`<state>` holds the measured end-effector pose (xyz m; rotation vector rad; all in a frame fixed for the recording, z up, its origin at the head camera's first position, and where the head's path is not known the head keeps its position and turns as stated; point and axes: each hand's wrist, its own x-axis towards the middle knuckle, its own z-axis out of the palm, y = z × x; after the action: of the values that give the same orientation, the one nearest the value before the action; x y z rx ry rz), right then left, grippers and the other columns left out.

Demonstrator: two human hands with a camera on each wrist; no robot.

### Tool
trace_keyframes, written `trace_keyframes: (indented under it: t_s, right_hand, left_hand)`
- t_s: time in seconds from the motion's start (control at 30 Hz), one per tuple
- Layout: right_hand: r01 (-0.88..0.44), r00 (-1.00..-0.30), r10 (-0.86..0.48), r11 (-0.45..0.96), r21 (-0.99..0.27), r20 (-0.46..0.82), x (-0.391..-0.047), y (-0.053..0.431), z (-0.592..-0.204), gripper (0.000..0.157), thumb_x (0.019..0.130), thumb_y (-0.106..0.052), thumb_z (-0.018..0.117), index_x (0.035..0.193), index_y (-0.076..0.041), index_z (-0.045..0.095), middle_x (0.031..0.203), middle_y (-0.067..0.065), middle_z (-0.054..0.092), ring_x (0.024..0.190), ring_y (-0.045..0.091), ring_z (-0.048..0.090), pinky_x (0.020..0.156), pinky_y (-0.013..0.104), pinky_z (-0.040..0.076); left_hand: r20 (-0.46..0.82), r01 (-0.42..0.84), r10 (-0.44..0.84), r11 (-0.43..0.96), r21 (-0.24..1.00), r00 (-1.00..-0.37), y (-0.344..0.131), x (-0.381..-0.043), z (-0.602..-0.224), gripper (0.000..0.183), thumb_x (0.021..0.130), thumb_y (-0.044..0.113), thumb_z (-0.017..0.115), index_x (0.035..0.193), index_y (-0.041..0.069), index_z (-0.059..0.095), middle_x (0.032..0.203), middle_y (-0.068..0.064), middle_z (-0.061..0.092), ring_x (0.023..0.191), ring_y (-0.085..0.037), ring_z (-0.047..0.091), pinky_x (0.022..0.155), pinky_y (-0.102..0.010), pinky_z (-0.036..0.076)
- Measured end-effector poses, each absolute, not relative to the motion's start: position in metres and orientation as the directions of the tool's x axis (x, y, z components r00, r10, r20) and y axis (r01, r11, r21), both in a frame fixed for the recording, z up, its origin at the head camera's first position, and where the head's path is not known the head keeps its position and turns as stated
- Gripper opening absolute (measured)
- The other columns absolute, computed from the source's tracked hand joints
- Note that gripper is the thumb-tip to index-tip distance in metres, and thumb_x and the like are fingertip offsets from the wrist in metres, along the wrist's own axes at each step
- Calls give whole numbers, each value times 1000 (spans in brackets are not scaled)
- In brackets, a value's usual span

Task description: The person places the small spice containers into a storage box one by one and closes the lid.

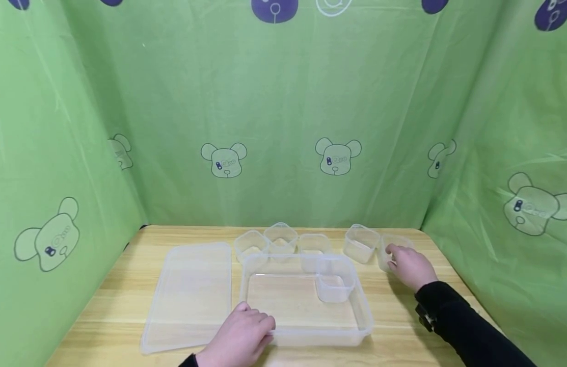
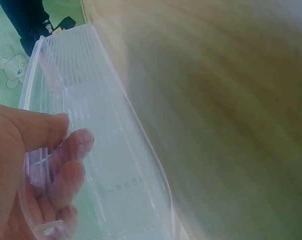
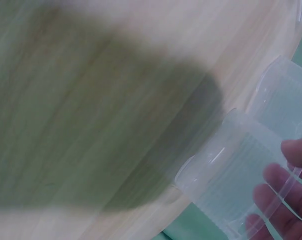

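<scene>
A large clear plastic box (image 1: 317, 337) stands on the table, and my left hand (image 1: 241, 334) grips the rim of its near wall. In the left wrist view the thumb and fingers (image 2: 71, 182) close round that wall. One small clear container (image 1: 334, 290) sits inside the box, in its far right corner. At the far right my right hand (image 1: 413, 267) holds another small container (image 3: 221, 175) by its rim, thumb on one side and fingers on the other. Just left of it, another small container (image 1: 360, 244) stands close by.
Behind the box stand several more small clear containers, among them a left one (image 1: 251, 245), a middle one (image 1: 281, 238) and one touching the box's back in view (image 1: 314, 242). A flat translucent lid (image 1: 191, 295) lies left of the box. Green curtains (image 1: 283, 112) enclose the wooden table (image 1: 113, 306).
</scene>
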<state>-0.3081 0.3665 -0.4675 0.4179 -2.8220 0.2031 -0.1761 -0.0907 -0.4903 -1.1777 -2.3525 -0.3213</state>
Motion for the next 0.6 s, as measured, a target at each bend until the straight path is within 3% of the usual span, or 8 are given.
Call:
trace_keyframes:
  t_s: [0.43,0.6]
  right_hand:
    - [-349,-896,-300,931,-102,327,-301,365,-465,15,82,6,73,93,-4,67,83,9,69,75,28,66,65,46,54]
    - [-368,-893,-322,924,-99,314,-298,365,-460,20,82,6,72,83,-10,60,76,1,60,66,17,53,58,38,47]
  left_hand:
    - [481,791,695,612,-4,-535,-91,-176,-491,28,83,25,79,78,24,51,67,18,47,60,2,44,70,-22,28]
    - [482,792,695,610,-3,-533,-91,-176,-490,28,83,25,79,78,24,52,67,19,47,60,3,44,70,-22,29]
